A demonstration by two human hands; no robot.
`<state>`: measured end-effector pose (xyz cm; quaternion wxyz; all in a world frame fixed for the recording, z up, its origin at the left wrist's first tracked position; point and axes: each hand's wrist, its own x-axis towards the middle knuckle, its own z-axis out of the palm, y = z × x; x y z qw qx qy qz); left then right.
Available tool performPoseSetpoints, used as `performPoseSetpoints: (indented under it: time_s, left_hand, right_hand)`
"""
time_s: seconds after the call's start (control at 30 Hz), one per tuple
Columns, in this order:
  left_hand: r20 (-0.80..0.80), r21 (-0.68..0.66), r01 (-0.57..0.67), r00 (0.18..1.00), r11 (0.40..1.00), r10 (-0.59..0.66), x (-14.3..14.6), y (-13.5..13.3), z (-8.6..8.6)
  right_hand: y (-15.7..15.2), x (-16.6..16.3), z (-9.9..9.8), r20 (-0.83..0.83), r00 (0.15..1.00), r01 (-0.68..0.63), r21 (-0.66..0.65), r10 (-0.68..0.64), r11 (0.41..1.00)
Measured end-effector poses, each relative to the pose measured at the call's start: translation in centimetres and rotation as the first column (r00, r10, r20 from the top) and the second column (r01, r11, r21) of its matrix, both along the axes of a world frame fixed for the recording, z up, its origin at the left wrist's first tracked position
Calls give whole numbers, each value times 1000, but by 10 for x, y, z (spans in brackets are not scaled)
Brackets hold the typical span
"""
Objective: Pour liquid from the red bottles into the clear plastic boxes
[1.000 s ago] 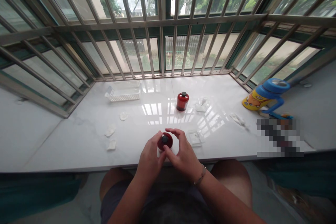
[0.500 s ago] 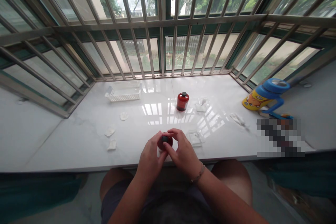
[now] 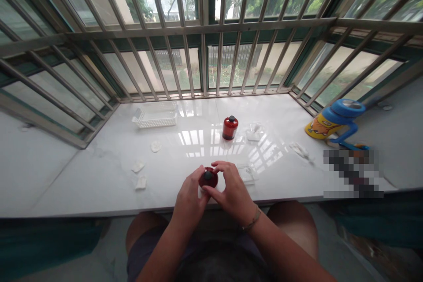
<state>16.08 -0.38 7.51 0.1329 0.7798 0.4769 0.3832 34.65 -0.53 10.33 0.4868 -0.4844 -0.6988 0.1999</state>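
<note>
A small red bottle with a black cap stands near the front edge of the white marble sill. My left hand wraps its left side. My right hand curls over its right side and top, thumb and fingers near the cap. A second red bottle with a black cap stands upright further back, apart from both hands. A small clear plastic packet lies just right of my right hand.
A white plastic basket sits at the back left. Crumpled white pads lie on the left, another clear packet and wrapper on the right. A blue and yellow cup lies tilted far right. Metal window bars close the back.
My right hand's fingers have shifted round the bottle's top, closing in over the cap. The bottle and left hand have stayed in place.
</note>
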Motion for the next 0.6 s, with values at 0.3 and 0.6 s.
performPoseSetpoints:
  time_s: [0.3,0.6]
  left_hand:
    - [-16,2,-2,1000,1000,2,0,1,1]
    - [-12,18,-9,1000,1000,10,1,2,3]
  right_hand:
    - [-16,17,-11,90,996,-23,116,12,993]
    - [-19,23,-6,38,998,37,164,-44,986]
